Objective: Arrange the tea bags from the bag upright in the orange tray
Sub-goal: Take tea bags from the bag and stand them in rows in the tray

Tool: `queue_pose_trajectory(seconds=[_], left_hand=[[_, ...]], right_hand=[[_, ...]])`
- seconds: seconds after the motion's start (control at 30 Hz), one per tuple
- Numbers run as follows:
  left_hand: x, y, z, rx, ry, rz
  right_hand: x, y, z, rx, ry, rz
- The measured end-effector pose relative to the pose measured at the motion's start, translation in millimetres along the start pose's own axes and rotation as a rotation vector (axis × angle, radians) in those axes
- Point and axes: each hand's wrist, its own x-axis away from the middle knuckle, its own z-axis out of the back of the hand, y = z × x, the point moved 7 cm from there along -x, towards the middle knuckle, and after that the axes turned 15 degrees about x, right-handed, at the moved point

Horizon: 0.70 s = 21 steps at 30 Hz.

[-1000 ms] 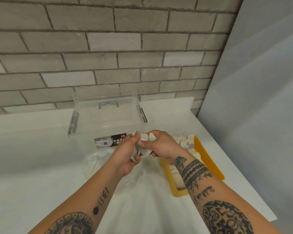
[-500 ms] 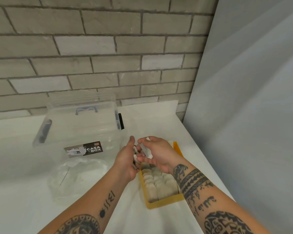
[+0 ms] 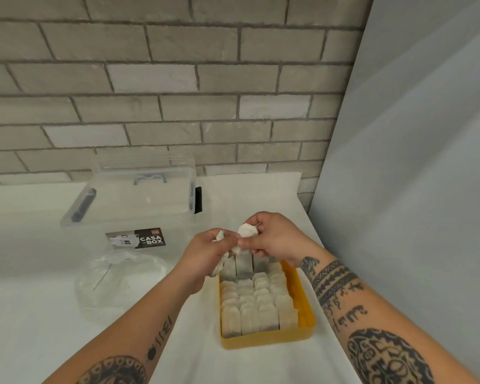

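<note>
Over the far end of the orange tray (image 3: 266, 341), your left hand (image 3: 205, 254) clutches loose tea bags (image 3: 219, 268) and your right hand (image 3: 276, 239) pinches a single tea bag (image 3: 247, 231). Upright rows (image 3: 257, 303) fill the tray, with the plastic bag (image 3: 117, 281) to its left.

Two hands (image 3: 203, 256) (image 3: 275, 239), one orange tray (image 3: 269, 340), four rows of upright tea bags (image 3: 250, 320), one plastic bag (image 3: 117, 284), one clear box (image 3: 139, 206)

Looked forward and down from a head-worn wide-angle camera, close over the orange tray (image 3: 266, 340) on the white table (image 3: 39, 314), with the brick wall (image 3: 164, 79) straight ahead.
</note>
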Motion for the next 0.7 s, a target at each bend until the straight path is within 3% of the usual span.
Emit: queue_pose_trajectory(seconds=[0.23,0.33,0.7], left_hand=[[4,-8,4,0.069,0.07,-0.059],[5,-12,0,-0.015,0.078,-0.067],[-4,-29,4,-0.003,0.213,-0.02]], right_hand=[[-2,14,-12,-0.174,0.052,0.013],[-1,31,-19,-0.18,0.101,-0.015],[-5,81,4,0.106,0.285,-0.136]])
